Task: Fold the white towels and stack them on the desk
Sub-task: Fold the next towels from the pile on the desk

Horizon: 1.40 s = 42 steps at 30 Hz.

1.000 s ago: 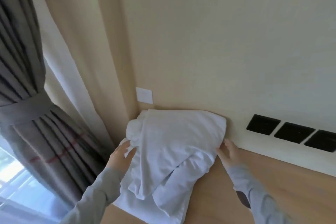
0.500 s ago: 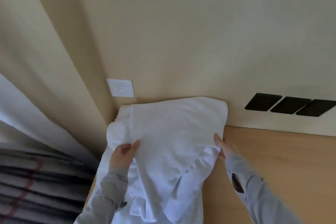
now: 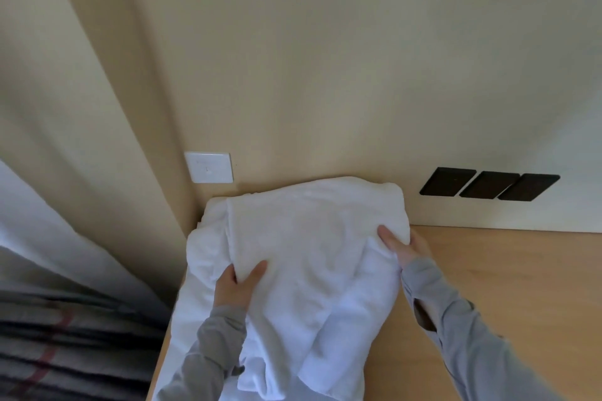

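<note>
Both of your hands pinch the white towel (image 3: 309, 238), thumbs on top: left hand (image 3: 236, 286) at its near-left fold, right hand (image 3: 407, 247) at its right edge. It lies heaped in the left corner of the desk (image 3: 505, 270) against the wall (image 3: 325, 75), long axis running toward you.

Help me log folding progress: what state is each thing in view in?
white towels: rumpled heap, not yet neatly folded.
left hand: pinches a fold of the heap.
right hand: grips the heap's right edge.
desk: bears the heap at its left end.
</note>
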### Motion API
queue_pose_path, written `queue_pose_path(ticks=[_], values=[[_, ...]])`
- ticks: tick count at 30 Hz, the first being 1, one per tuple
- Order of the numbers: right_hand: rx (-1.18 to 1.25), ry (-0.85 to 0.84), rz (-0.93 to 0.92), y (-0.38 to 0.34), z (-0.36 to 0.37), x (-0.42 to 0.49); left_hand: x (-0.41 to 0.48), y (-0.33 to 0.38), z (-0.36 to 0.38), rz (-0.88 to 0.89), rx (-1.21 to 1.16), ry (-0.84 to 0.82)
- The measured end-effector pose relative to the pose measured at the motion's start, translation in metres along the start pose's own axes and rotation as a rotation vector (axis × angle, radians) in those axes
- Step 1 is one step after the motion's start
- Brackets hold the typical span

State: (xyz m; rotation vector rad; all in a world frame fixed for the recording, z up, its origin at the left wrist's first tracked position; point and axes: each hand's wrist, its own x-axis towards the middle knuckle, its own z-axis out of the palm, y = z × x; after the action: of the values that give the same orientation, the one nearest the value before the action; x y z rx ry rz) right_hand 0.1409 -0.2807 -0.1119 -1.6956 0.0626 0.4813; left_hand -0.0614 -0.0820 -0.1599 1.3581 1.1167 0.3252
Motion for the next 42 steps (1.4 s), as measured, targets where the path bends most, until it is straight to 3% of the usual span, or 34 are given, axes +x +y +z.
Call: queue_pose_path(ticks=[6, 11, 17, 23, 31, 36, 42], values=[[0.085, -0.04, -0.052, -0.041, 0.001, -0.024, -0.006, 0.027, -0.014, 0.1, -0.083, 0.071], [0.163, -0.068, -0.19, -0.083, -0.01, -0.04, -0.025, 0.082, -0.028, 0.302, -0.164, -0.004], [0.234, 0.026, -0.32, -0.128, -0.052, -0.056, -0.059, 0.158, -0.007, 0.617, -0.237, -0.111], [0.29, 0.105, -0.442, -0.16, -0.116, -0.082, -0.102, 0.205, 0.041, 0.766, -0.287, -0.189], [0.26, 0.258, -0.574, -0.168, -0.241, -0.106, -0.161, 0.231, 0.146, 0.835, -0.223, -0.34], [0.258, 0.332, -0.514, -0.143, -0.338, -0.093, -0.191, 0.228, 0.238, 0.796, -0.077, -0.39], [0.292, 0.417, -0.376, -0.081, -0.456, -0.039, -0.196, 0.197, 0.377, 0.609, 0.11, -0.468]])
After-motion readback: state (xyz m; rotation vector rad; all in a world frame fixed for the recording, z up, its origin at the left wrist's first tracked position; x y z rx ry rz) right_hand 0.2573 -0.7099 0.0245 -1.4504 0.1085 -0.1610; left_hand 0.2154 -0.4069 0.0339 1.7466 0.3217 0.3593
